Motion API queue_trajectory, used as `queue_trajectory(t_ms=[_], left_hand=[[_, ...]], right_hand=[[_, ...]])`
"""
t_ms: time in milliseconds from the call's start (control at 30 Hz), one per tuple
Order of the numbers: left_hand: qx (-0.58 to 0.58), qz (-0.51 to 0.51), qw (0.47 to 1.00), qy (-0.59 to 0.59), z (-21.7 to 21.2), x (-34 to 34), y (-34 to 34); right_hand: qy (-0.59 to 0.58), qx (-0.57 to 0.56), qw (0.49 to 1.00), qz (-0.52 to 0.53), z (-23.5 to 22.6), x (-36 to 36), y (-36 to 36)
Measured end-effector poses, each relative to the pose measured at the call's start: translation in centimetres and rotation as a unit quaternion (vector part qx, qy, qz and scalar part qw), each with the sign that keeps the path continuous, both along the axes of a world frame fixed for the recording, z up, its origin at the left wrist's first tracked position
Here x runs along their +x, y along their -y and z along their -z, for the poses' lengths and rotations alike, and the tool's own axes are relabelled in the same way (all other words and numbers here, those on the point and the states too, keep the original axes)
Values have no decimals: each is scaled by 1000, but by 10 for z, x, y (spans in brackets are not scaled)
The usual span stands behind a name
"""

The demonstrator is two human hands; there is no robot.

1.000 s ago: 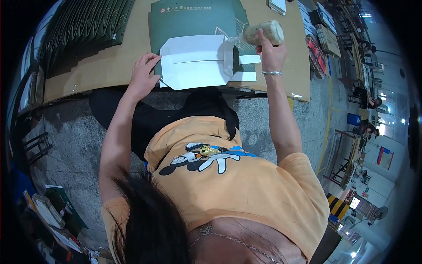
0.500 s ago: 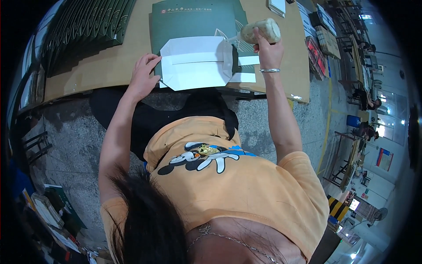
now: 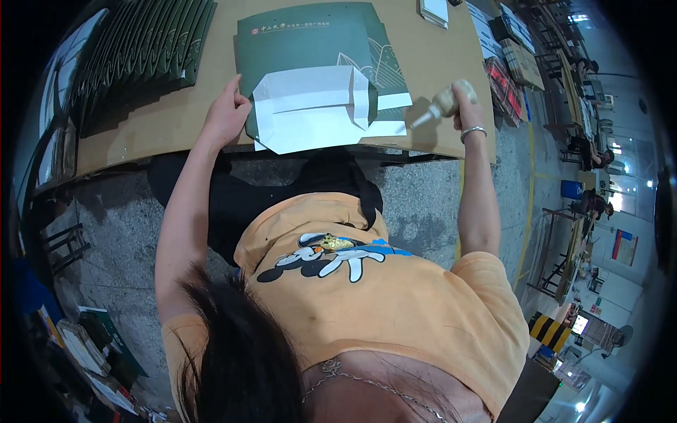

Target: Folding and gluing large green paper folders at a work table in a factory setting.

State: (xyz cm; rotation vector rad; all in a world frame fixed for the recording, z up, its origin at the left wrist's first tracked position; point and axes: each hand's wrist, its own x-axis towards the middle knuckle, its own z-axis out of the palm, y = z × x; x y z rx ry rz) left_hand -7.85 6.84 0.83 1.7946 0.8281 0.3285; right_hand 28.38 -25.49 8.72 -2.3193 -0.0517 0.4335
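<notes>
In my right hand (image 3: 467, 111) is a squeeze bottle (image 3: 445, 102), cloudy and pale, its tapered nozzle tilted down to the left. The bottle hangs right of a green paper bag (image 3: 303, 46) that lies flat near the table's front edge. The bag's near end is folded out into a white base (image 3: 307, 127) with angled corners. White strips (image 3: 386, 129) stick out on its right side, close to the nozzle tip. My left hand (image 3: 227, 116) rests beside the bag's left edge, index finger stretched out, holding nothing; some fingers are partly hidden.
A fanned row of green folded bags (image 3: 141, 53) stands at the table's far left. Small white pieces (image 3: 434, 12) lie at the back right of the brown tabletop (image 3: 159, 127). Stacked bundles (image 3: 523, 63) stand beyond its right edge. Other people are farther off at right.
My right hand has moved right and nearer to me, taking the bottle off the bag's right side. My left hand has slid slightly left, away from the white base. The bag has shifted slightly in view.
</notes>
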Motion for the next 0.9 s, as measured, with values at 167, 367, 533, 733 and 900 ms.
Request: queue_trajectory(t_ms=[167,367,533,733,900], left_hand=[[38,91,987,-125,-7,14,-16],[38,166,976,-134,-11,18,-26],[10,131,987,-97,-9,17,-14],[-16,142,989,-22,6,-8,-15],[35,179,982,-46,-4,-9,-10]], right_hand=[[144,-217,966,-2,51,35,31],[271,-26,944,-186,25,-31,-38],[203,35,917,-342,31,-109,-88],[208,-2,900,-384,55,-132,-84],[201,23,927,-316,57,-126,-80]])
